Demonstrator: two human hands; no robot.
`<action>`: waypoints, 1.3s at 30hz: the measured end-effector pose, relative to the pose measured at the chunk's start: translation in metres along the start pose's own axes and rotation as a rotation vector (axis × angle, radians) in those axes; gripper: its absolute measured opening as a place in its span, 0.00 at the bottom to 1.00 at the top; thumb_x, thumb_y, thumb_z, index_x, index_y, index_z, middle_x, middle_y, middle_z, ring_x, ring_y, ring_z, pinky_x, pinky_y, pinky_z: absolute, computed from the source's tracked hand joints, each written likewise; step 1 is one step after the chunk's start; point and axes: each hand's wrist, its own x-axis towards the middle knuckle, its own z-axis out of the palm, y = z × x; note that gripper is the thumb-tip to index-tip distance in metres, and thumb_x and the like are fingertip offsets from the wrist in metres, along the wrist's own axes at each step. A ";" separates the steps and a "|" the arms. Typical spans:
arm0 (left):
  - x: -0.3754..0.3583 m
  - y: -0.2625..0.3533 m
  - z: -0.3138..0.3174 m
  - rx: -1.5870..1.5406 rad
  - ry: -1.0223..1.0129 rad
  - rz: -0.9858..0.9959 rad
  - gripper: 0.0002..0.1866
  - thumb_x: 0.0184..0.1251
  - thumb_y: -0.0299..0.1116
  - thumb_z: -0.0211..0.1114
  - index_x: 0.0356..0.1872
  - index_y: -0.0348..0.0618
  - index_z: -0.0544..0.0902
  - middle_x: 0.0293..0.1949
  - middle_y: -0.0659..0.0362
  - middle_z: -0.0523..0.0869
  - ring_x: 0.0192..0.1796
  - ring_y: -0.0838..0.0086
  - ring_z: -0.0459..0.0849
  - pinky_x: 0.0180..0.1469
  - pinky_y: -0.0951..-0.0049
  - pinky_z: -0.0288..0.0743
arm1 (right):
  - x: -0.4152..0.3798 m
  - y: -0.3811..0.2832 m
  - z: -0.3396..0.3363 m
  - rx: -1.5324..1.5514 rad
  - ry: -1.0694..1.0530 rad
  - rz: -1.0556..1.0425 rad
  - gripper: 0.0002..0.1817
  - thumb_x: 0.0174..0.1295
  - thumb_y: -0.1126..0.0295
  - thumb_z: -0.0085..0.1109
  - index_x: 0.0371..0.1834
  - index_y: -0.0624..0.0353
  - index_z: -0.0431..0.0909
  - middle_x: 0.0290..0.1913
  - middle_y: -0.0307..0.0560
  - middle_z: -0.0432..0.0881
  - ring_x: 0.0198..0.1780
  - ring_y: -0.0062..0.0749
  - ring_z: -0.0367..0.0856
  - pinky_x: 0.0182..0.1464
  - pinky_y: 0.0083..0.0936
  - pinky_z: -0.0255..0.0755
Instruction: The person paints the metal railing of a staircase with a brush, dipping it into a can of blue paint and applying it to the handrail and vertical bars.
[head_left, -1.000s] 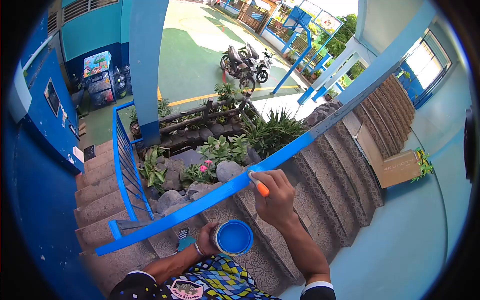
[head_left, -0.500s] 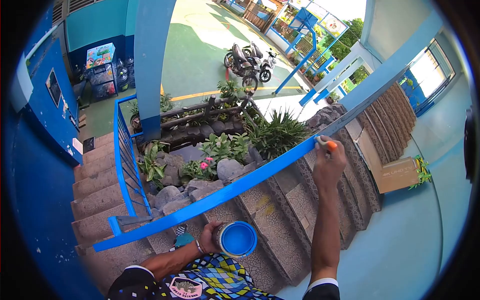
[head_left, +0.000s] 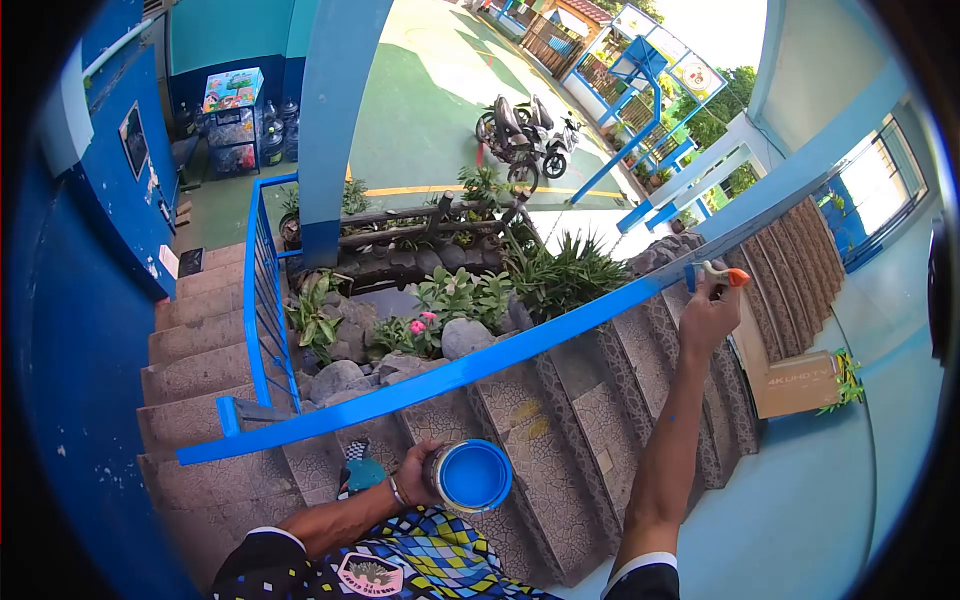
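Observation:
A paintbrush [head_left: 716,273] with an orange-tipped handle is pinched in my right hand [head_left: 711,316]. Its blue bristles are right at the top of the long handrail [head_left: 480,368]. Bright blue covers the rail from its lower left end up to near the brush, and a duller grey-blue shows beyond. My left hand [head_left: 418,474] is wrapped round a paint can [head_left: 474,476] holding blue paint, low in front of my body, below the rail. The can's open top faces up.
Tiled stairs [head_left: 545,440] run below the rail and curve up to the right, where a cardboard box [head_left: 800,385] stands. Beyond the rail are rocks [head_left: 466,338], plants and a pillar [head_left: 335,130]. Parked motorcycles [head_left: 520,140] stand on the green court.
My right hand has moved the brush right and slightly up along the rail. My left hand holds the can in nearly the same spot. The view has shifted a little.

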 end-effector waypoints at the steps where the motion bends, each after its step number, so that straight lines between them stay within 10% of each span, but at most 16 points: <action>1: -0.003 -0.001 0.003 -0.007 0.015 -0.007 0.32 0.73 0.55 0.65 0.68 0.42 0.85 0.65 0.48 0.89 0.67 0.53 0.87 0.76 0.42 0.74 | 0.000 0.002 0.004 -0.015 0.034 -0.069 0.11 0.72 0.77 0.70 0.55 0.60 0.88 0.47 0.46 0.90 0.44 0.33 0.89 0.48 0.32 0.82; 7: -0.009 -0.006 -0.003 0.001 0.074 0.060 0.31 0.73 0.54 0.65 0.67 0.42 0.85 0.64 0.48 0.90 0.65 0.53 0.89 0.76 0.43 0.75 | -0.112 -0.115 0.009 0.033 -0.324 -0.471 0.14 0.66 0.78 0.67 0.54 0.58 0.89 0.44 0.49 0.87 0.44 0.47 0.85 0.45 0.41 0.81; 17: -0.026 -0.021 -0.004 0.069 0.171 0.217 0.30 0.73 0.54 0.64 0.66 0.42 0.85 0.63 0.49 0.91 0.64 0.54 0.90 0.75 0.42 0.76 | -0.301 -0.263 0.017 0.346 -0.793 -0.691 0.24 0.54 0.75 0.69 0.57 0.55 0.87 0.42 0.42 0.84 0.41 0.40 0.83 0.37 0.34 0.81; 23: -0.033 -0.032 -0.006 0.077 0.230 0.286 0.30 0.74 0.54 0.64 0.66 0.42 0.85 0.63 0.49 0.91 0.64 0.54 0.90 0.75 0.42 0.76 | -0.325 -0.308 0.014 0.757 -0.952 -0.353 0.13 0.61 0.76 0.69 0.50 0.61 0.84 0.41 0.51 0.84 0.44 0.51 0.86 0.39 0.46 0.81; 30: -0.036 -0.035 -0.027 0.052 0.124 0.303 0.30 0.74 0.54 0.63 0.67 0.42 0.85 0.64 0.50 0.90 0.66 0.55 0.89 0.75 0.42 0.76 | -0.220 -0.212 0.027 0.429 -0.814 -0.089 0.09 0.64 0.75 0.72 0.44 0.68 0.86 0.37 0.53 0.89 0.37 0.45 0.92 0.42 0.37 0.81; 32: -0.036 -0.037 -0.024 0.036 0.123 0.305 0.31 0.74 0.55 0.63 0.67 0.43 0.85 0.64 0.50 0.90 0.65 0.55 0.89 0.75 0.43 0.76 | -0.188 -0.196 0.024 0.354 -0.742 -0.106 0.07 0.64 0.73 0.69 0.39 0.66 0.82 0.37 0.57 0.85 0.38 0.61 0.86 0.41 0.51 0.77; 35: -0.032 -0.037 -0.015 0.033 0.129 0.296 0.31 0.74 0.55 0.63 0.66 0.43 0.85 0.63 0.51 0.91 0.64 0.55 0.89 0.74 0.43 0.76 | -0.157 -0.205 0.010 0.285 -0.586 -0.203 0.07 0.64 0.75 0.69 0.43 0.66 0.84 0.38 0.56 0.87 0.38 0.56 0.89 0.42 0.46 0.80; 39: -0.024 -0.038 -0.021 0.053 0.150 0.281 0.30 0.73 0.55 0.62 0.67 0.44 0.85 0.63 0.52 0.91 0.63 0.56 0.90 0.74 0.44 0.76 | -0.180 -0.247 0.005 0.642 -0.995 0.120 0.13 0.63 0.77 0.71 0.50 0.68 0.87 0.38 0.57 0.91 0.37 0.42 0.92 0.44 0.37 0.82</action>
